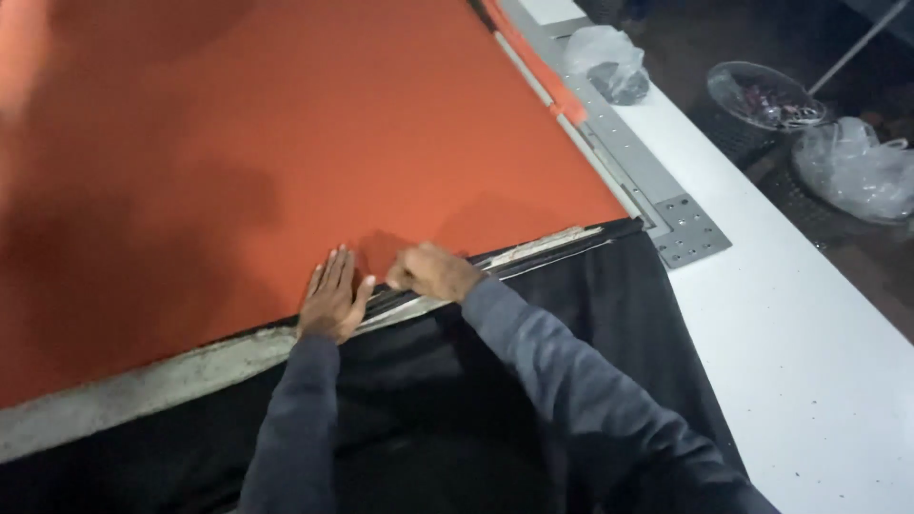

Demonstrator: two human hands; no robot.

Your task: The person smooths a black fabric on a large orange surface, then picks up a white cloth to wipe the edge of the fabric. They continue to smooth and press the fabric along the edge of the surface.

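Note:
A large orange fabric sheet [314, 133] lies spread over the table. Its near edge meets a pale worn strip [143, 385] and black cloth [609, 314] hanging below. My left hand [333, 297] lies flat, fingers together, pressing the orange fabric at that edge. My right hand [430, 271] is closed just to the right of it, pinching the fabric edge where it meets the strip. Both arms wear dark grey sleeves.
A grey metal rail with a bolted plate [687, 231] runs along the fabric's right side. A white tabletop [800, 333] extends to the right. Clear plastic bags [605, 59] and a round clear container [766, 95] sit at the far right, near a dark floor.

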